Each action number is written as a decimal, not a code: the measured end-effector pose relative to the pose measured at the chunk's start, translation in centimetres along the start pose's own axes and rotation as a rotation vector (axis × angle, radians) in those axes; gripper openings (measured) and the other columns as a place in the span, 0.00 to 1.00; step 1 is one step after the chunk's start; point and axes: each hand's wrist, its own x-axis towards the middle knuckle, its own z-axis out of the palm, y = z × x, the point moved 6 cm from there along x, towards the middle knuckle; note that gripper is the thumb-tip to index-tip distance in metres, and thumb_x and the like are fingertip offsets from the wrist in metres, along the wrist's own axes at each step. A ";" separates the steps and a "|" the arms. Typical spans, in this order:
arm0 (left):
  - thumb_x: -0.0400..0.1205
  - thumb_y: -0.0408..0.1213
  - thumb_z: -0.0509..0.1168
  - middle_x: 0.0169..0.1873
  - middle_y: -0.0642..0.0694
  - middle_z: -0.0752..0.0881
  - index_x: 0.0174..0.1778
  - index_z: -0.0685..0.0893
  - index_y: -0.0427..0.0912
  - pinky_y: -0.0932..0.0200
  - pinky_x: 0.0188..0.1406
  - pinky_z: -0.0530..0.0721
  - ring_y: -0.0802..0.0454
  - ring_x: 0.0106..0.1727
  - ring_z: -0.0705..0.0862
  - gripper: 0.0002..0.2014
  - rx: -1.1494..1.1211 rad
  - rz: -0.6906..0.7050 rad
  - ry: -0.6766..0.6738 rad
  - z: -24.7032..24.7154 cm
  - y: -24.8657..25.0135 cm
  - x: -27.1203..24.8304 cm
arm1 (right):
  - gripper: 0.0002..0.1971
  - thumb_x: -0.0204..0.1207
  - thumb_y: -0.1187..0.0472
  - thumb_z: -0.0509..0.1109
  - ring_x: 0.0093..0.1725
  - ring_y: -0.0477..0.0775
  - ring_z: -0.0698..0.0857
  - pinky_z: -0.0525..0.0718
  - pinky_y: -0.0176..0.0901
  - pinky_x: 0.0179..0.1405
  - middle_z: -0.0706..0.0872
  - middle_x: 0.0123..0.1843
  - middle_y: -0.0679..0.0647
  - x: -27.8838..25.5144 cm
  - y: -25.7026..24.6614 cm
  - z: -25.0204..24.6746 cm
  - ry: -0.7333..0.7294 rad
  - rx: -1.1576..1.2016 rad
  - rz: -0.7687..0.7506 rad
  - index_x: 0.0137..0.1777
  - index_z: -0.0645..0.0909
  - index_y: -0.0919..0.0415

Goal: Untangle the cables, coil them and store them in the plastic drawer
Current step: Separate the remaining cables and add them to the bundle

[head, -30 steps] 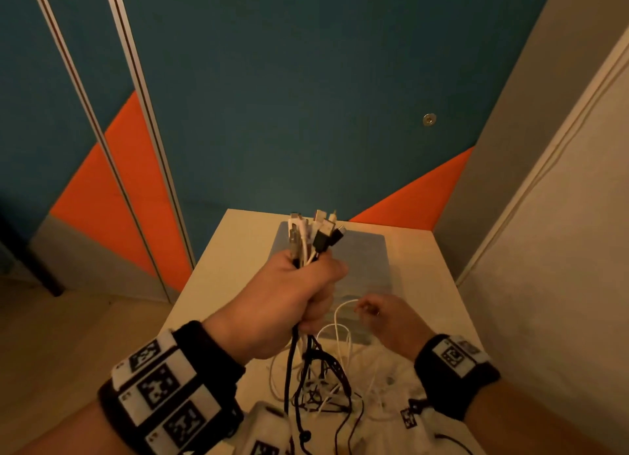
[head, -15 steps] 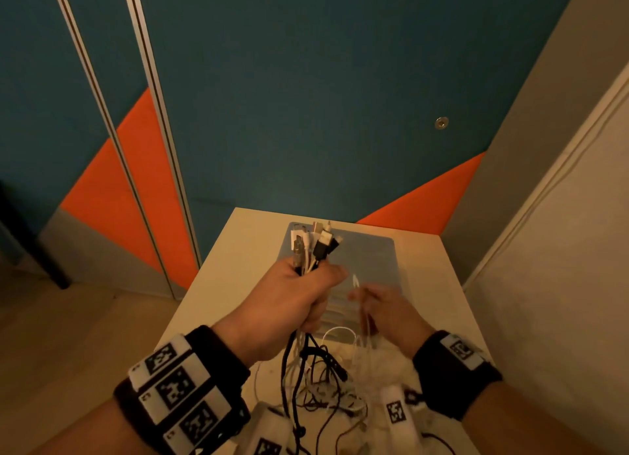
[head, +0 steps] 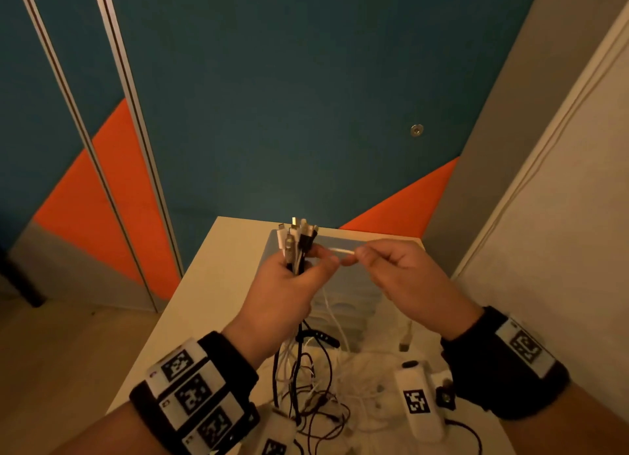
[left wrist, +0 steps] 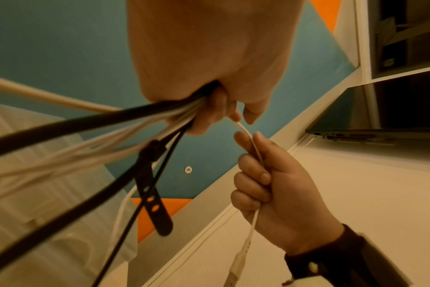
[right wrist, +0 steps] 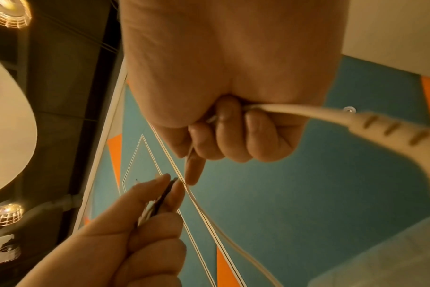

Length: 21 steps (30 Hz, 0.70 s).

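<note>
My left hand (head: 299,281) grips a bundle of black and white cables (head: 296,240) upright, plugs sticking out above the fist. In the left wrist view the bundle (left wrist: 115,126) streams out below the fist, a black strap (left wrist: 150,186) hanging from it. My right hand (head: 391,267) holds one white cable (head: 342,250), which spans to my left thumb and forefinger. That white cable (left wrist: 254,147) passes through my right fist (left wrist: 270,186) and its plug end (right wrist: 386,128) hangs behind. A clear plastic drawer unit (head: 360,305) stands just beyond my hands. Loose tangled cables (head: 316,393) lie on the table below.
The small white table (head: 211,284) stands against a blue and orange wall panel (head: 272,114). A white wall (head: 561,250) closes the right side. Wooden floor (head: 68,369) lies left of the table. A white tagged device (head: 420,400) rests near my right wrist.
My right hand has risen from the cable pile with one white cable and brought it up beside the left fist. The left hand lifted the bundle slightly.
</note>
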 end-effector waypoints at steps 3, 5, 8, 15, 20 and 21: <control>0.80 0.41 0.73 0.26 0.44 0.73 0.53 0.88 0.55 0.56 0.25 0.65 0.52 0.23 0.66 0.07 0.036 0.060 0.009 0.1 0.2 0.2 | 0.11 0.83 0.62 0.64 0.33 0.33 0.83 0.74 0.25 0.36 0.86 0.29 0.33 -0.6 0.0 -0.1 -0.027 -0.071 -0.019 0.46 0.89 0.57; 0.79 0.45 0.74 0.30 0.43 0.81 0.53 0.89 0.53 0.59 0.28 0.71 0.58 0.23 0.71 0.07 0.126 0.069 -0.013 0.4 -0.1 0.3 | 0.10 0.81 0.57 0.66 0.40 0.35 0.85 0.79 0.33 0.42 0.90 0.39 0.42 -0.9 0.3 -0.1 -0.036 -0.075 -0.039 0.47 0.89 0.54; 0.78 0.49 0.74 0.28 0.43 0.83 0.44 0.90 0.49 0.58 0.32 0.75 0.57 0.28 0.76 0.07 0.255 0.059 -0.044 0.5 -0.5 0.5 | 0.07 0.81 0.57 0.67 0.32 0.41 0.79 0.75 0.36 0.34 0.83 0.31 0.53 -1.5 1.4 -0.4 -0.049 -0.052 -0.016 0.51 0.87 0.54; 0.82 0.45 0.71 0.21 0.55 0.66 0.46 0.86 0.43 0.55 0.27 0.64 0.54 0.23 0.63 0.08 0.072 -0.105 0.166 -3.6 -2.2 2.2 | 0.08 0.80 0.68 0.62 0.25 0.56 0.80 0.80 0.38 0.31 0.80 0.25 0.59 -4.1 3.3 -2.5 -0.071 0.202 0.056 0.51 0.78 0.54; 0.82 0.48 0.70 0.19 0.56 0.66 0.49 0.86 0.47 0.56 0.25 0.65 0.54 0.22 0.64 0.09 0.091 -0.149 0.174 -3.5 -3.5 2.6 | 0.10 0.69 0.62 0.68 0.54 0.62 0.89 0.87 0.48 0.53 0.90 0.53 0.62 -4.3 1.3 -3.2 -0.091 0.495 -0.053 0.48 0.85 0.50; 0.82 0.48 0.70 0.19 0.56 0.66 0.49 0.86 0.47 0.56 0.25 0.65 0.54 0.22 0.63 0.09 0.090 -0.155 0.167 -3.2 -3.6 2.7 | 0.15 0.67 0.61 0.70 0.61 0.63 0.86 0.85 0.49 0.57 0.88 0.61 0.61 -4.1 0.9 -3.1 -0.134 0.541 -0.072 0.54 0.83 0.50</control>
